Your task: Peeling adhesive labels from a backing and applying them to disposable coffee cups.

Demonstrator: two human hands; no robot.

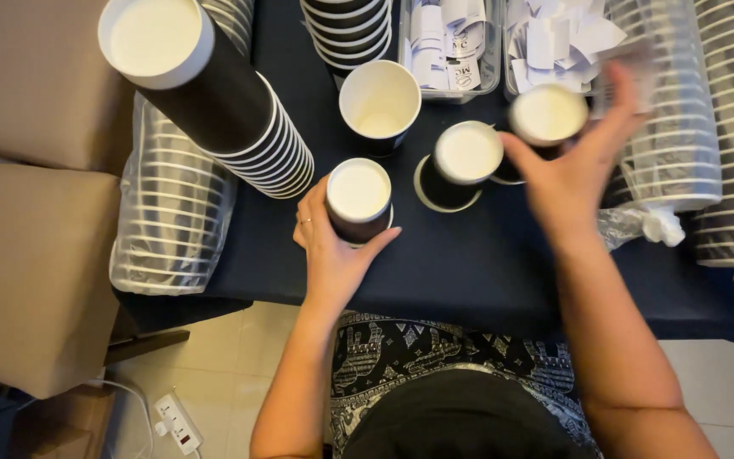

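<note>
Presently, on the dark counter (pixel 469 272), your left hand (pixel 333 251) grips one black paper cup with a white lid (pixel 358 200) upright, your right hand (pixel 575 174) clasps another lidded cup (pixel 547 119), steadying both.

A dark blue table (pixel 469 272) holds lots of paper cups. One black cup (pixel 358 201) stands upside down near the front edge. Two more upside-down cups (pixel 467 155) (pixel 547 116) stand beside it to the right. An open cup (pixel 380 104) stands right way up behind them. A long stack of black cups (pixel 214 93) lies tilted on the left. Bagged cup stacks (pixel 172 212) (pixel 681 127) lie at both ends. Two clear tubs (pixel 450 51) (pixel 554 47) of white paper slips sit at the back.
</note>
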